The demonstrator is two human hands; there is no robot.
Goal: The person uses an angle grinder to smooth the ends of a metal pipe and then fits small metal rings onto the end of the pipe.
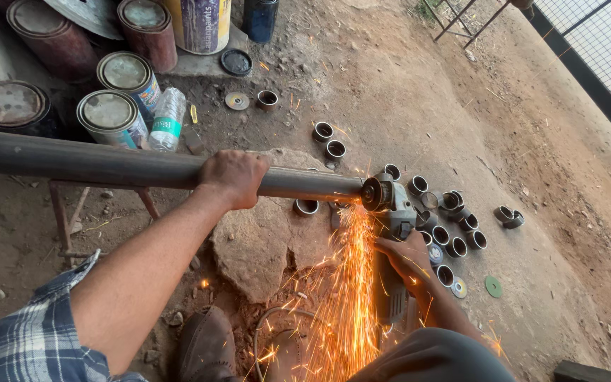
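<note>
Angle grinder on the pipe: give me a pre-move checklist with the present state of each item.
1. Left hand gripping the steel pipe from above: ok.
2. Right hand on the angle grinder body: ok.
3. Disc at the pipe end, sparks falling toward the person's legs and shoe: not ok.
4. Gloves: both hands bare, not ok.
5. Cable lying under the spark stream: not ok.
6. Cut rings lie apart from the disc on the ground: ok.

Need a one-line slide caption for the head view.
Left hand steadies a steel pipe while the right hand runs an angle grinder, sparks flying.
</note>
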